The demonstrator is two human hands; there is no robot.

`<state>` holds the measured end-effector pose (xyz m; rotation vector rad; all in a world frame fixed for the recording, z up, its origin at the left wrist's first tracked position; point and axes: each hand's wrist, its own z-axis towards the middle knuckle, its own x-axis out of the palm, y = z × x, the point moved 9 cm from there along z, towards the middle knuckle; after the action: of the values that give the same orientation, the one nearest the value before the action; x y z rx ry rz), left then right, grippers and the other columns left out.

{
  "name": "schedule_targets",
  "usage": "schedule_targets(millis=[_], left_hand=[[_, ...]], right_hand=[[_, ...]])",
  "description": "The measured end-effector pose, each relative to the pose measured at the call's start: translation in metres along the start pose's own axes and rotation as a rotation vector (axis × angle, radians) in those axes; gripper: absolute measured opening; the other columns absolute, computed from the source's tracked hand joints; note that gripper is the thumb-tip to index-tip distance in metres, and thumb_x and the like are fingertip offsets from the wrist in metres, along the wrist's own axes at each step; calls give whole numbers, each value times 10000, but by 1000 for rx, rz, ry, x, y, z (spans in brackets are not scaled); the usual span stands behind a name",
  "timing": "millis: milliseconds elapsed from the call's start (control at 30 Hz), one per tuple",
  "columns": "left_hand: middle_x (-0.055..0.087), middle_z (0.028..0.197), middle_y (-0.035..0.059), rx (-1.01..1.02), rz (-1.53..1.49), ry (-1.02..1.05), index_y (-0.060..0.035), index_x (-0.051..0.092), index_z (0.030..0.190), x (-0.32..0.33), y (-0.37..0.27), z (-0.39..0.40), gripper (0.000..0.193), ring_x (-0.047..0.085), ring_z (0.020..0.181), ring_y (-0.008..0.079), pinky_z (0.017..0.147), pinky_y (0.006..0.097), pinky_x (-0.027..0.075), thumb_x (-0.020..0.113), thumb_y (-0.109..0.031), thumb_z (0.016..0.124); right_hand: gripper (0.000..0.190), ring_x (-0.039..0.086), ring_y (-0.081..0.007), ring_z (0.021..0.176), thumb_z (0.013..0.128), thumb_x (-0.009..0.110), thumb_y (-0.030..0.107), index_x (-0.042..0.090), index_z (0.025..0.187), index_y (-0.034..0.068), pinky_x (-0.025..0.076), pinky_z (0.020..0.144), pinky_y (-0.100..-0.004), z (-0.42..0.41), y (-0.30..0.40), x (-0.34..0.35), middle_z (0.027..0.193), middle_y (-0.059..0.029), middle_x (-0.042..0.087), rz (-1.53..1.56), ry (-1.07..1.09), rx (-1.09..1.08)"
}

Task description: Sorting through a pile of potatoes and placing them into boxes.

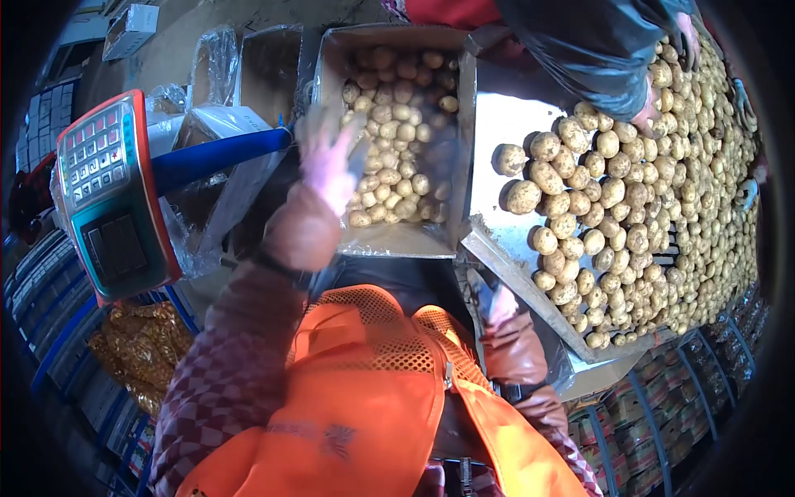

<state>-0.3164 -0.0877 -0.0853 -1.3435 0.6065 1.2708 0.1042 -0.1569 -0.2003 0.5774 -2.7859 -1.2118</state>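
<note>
My left hand (330, 163), blurred by motion, is at the left side of an open cardboard box (397, 241). Its fingers are spread, and no object shows in it. Small potatoes (388, 177) partly fill the box, which has clear plastic film along its near edge. Low beside the slanted edge of a metal sorting table (503, 121) is my right hand (497, 304). Only part of it shows, so its grip is unclear. Many soil-flecked potatoes (612, 192) cover the table to the right of the box.
A scale display with a keypad (115, 199) stands at left on a blue post (223, 155). Behind it are film-lined cardboard boxes (270, 68). Another person's gloved hand (646, 109) reaches into the potatoes. A brown plastic bag (143, 348) lies at lower left.
</note>
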Motion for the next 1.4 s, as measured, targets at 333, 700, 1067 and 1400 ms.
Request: schedule_targets(millis=[333,700,1067,1400], left_hand=[[701,1053,216,-881,-247,557,-61,689,1159,38,164,-116,430,649,1036,411,887,441,506,564,-420,959],[679,1083,232,-906,-130,512,-112,688,1156,39,140,-137,394,614,1067,426,899,484,493,565,-419,942],[664,1154,196,-696,69,291,-102,635,1251,19,106,-120,401,593,1135,409,944,470,473,653,-313,910],[617,1233,162,-106,43,837,-101,520,1370,136,-46,-80,462,567,1145,383,1007,457,445,554,-232,928]], right_hand=[[199,588,-151,662,997,536,205,622,1132,87,479,595,-294,17,108,144,768,-14,611,297,505,338],[243,562,-140,621,962,607,244,622,1162,109,470,580,-309,81,25,108,746,-17,603,-902,63,-35],[264,562,-142,622,950,625,252,620,1172,109,473,585,-314,80,25,98,750,-21,607,-914,67,-91],[285,562,-143,622,939,642,258,617,1181,109,476,588,-319,57,28,72,753,-23,610,-857,42,-140]])
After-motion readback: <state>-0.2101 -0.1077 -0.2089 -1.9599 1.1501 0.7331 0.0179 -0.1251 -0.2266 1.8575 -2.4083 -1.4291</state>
